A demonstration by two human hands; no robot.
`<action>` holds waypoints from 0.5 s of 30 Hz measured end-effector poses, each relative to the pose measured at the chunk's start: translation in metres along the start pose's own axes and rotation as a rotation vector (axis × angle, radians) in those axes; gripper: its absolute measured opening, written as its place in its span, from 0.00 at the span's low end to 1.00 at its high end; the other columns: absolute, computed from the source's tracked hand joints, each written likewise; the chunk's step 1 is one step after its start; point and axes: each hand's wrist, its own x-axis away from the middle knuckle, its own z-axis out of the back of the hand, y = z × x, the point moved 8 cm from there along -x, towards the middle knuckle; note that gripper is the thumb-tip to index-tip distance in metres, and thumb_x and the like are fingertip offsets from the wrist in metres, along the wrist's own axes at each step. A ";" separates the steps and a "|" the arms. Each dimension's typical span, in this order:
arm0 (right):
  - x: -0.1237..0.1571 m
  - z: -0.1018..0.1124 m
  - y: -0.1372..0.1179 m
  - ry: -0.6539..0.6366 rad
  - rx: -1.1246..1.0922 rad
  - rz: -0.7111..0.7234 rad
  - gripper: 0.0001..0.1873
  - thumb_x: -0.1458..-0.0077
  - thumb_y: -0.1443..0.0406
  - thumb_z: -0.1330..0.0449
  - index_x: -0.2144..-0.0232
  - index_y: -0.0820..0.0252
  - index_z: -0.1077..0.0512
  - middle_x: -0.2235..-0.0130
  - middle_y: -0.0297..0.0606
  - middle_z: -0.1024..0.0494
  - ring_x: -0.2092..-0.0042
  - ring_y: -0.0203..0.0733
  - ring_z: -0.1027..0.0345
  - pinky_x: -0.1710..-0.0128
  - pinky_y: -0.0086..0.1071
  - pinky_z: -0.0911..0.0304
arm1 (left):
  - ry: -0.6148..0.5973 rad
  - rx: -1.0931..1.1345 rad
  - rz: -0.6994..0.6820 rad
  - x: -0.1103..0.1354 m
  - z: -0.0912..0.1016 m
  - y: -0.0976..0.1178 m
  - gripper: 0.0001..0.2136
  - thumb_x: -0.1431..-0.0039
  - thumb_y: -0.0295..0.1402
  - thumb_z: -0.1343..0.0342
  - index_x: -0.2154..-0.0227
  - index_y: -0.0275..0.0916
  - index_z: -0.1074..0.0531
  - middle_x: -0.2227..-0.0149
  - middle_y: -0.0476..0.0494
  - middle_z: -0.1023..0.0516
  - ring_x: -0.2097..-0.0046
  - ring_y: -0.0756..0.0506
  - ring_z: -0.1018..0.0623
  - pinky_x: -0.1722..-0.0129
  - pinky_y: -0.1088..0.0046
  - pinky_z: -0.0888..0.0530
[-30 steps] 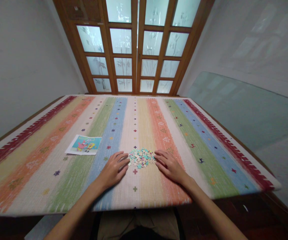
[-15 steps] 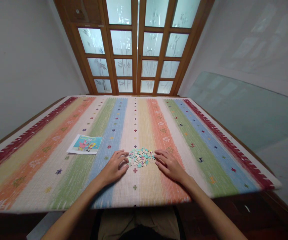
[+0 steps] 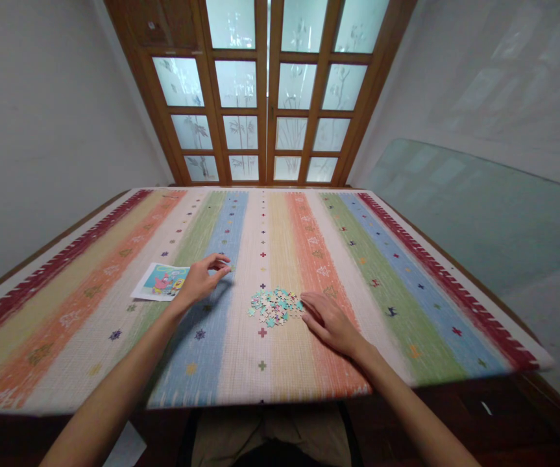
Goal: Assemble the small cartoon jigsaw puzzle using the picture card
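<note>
A small heap of pale and teal puzzle pieces [image 3: 274, 307] lies on the striped mat [image 3: 241, 363] near its front middle. My right hand [image 3: 329, 322] rests flat on the mat, fingers stretched out, its tips touching the heap's right edge. My left hand [image 3: 200, 279] hovers to the left of the heap, beside a cartoon picture card [image 3: 159, 281]. Its thumb and fingers are drawn together in a pinch pointing right. Whatever they hold is too small to make out.
The mat covers a wide table whose front edge [image 3: 260, 401] is close to my body. A large glass pane [image 3: 484, 214] leans against the right wall. Wooden doors with frosted glass [image 3: 265, 97] stand behind the table's far edge.
My left hand has lifted off the heap's left side and moved up and to the left, toward the picture card, its fingers now pinched. My right hand has stayed put.
</note>
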 end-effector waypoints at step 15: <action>0.003 -0.001 0.007 -0.002 -0.013 -0.082 0.22 0.34 0.61 0.45 0.40 0.57 0.37 0.45 0.50 0.25 0.44 0.53 0.29 0.43 0.52 0.31 | -0.062 -0.312 -0.023 -0.054 -0.016 -0.043 0.05 0.47 0.35 0.41 0.71 0.41 0.23 0.65 0.41 0.18 0.59 0.38 0.22 0.50 0.58 0.27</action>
